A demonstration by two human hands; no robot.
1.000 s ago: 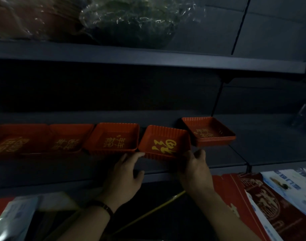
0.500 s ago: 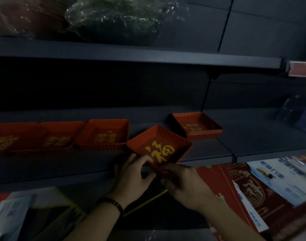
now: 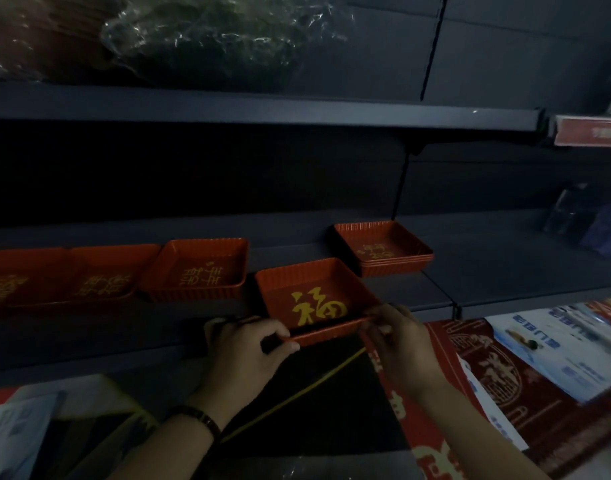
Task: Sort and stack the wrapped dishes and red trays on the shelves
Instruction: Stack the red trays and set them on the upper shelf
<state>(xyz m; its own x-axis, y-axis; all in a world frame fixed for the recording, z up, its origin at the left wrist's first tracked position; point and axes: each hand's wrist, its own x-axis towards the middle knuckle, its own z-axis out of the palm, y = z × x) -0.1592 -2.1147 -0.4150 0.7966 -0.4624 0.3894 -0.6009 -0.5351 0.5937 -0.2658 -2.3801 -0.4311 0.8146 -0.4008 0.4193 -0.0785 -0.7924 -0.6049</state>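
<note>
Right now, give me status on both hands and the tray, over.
Left hand pinching tray at near rim. Right hand pinching its right corner. Near edge overhangs shelf front. Stacked trays close behind, at right.

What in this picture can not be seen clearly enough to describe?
Head view only:
- wrapped dishes, top shelf: film glare and darkness hide their number.
- leftmost red tray: cut off by left edge.
- red shelf label: print blurred.
- held tray: near rim partly hidden by left hand and right hand.
</note>
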